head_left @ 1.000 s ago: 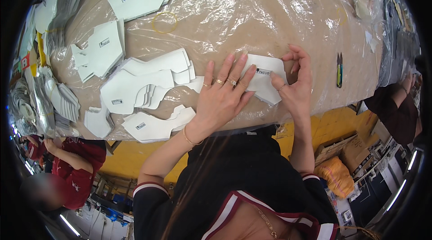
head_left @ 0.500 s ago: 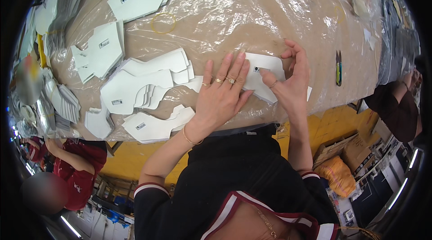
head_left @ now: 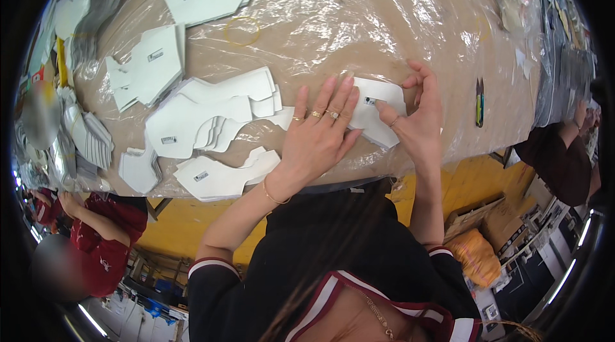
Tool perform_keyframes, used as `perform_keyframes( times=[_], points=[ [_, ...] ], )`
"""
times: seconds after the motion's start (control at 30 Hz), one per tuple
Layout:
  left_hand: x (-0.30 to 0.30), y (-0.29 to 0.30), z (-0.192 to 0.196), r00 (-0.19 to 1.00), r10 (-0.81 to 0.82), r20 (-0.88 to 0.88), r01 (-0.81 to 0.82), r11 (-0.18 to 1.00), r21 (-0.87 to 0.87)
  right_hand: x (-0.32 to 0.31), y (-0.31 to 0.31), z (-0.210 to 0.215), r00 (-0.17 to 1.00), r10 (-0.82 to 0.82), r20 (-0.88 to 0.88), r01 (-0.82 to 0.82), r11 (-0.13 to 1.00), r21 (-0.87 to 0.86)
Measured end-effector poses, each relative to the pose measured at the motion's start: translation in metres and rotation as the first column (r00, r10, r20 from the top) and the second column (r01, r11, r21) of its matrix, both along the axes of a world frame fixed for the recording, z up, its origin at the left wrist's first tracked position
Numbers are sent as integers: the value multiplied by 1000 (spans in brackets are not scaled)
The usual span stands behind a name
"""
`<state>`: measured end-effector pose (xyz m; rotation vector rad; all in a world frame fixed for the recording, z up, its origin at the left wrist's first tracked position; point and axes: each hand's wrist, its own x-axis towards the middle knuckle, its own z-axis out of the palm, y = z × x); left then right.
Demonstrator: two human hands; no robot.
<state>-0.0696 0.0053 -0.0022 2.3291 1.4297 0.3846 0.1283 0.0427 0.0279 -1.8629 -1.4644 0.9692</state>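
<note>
table (head_left: 397,34) under clear plastic, heaps of white cut pieces (head_left: 205,117) at left. left hand (head_left: 317,137) lies flat, fingers spread, pinning a small white piece (head_left: 378,108) near the edge; right hand (head_left: 419,121) pinches its side. best kept flat while pressing.

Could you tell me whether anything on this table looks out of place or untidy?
Nothing looks damaged or spilled. The left hand lies flat on the white cut piece while the right hand pinches its edge. The white stacks lie fanned and overlapping, not squared. A loose rubber band lies alone on the wrinkled plastic sheet.
</note>
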Motion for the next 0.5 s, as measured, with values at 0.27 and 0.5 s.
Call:
perform_keyframes(
  times=[0.27,0.5],
  points=[
    [4,-1,-3,999,11,44,-13,999,38,10,-10,2,985,86,148,-75,994,-79],
    [-7,-11,12,977,26,212,-89,952,293,-3,-16,26,978,207,-23,-209,974,-88]
  ],
)
